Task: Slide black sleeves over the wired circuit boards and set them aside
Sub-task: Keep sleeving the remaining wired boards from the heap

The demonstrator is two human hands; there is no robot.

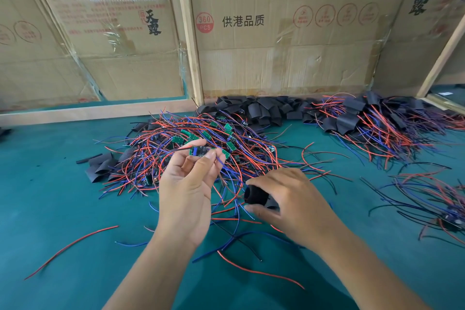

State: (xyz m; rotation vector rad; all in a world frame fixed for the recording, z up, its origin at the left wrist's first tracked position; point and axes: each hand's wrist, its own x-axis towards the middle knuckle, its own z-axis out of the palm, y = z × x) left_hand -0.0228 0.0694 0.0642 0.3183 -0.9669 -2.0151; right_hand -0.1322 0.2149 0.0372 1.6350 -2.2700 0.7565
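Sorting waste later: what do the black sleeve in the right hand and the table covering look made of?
Black sleeve: probably thin matte plastic or rubber tubing, since it holds an open round mouth. Table covering: seemingly teal felt-like cloth, dull and without shine.

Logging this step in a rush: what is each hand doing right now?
Left hand: pinches a wired circuit board in its fingers.
Right hand: grips a black sleeve.
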